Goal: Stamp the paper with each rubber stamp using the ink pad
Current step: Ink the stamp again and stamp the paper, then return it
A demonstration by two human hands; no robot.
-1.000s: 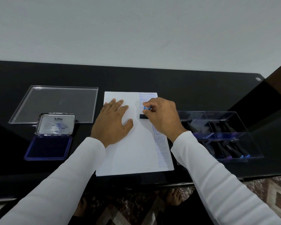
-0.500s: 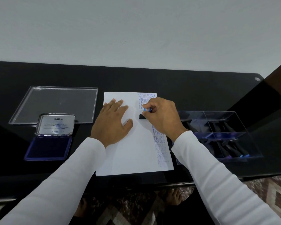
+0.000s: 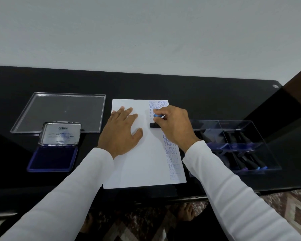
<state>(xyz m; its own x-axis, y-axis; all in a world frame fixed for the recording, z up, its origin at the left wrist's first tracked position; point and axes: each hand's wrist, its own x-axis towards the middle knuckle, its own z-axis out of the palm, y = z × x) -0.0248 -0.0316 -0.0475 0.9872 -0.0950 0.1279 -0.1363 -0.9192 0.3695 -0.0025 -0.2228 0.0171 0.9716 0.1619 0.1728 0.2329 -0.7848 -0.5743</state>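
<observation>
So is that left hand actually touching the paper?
Touching. The head view shows the left hand lying flat, fingers spread, on the white paper, with no gap beneath the palm.

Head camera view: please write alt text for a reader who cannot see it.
A right hand presses a black rubber stamp onto white paper, which the left hand holds flat beside columns of blue stamped words. An open blue ink pad lies left; a clear box of more stamps stands right.
</observation>
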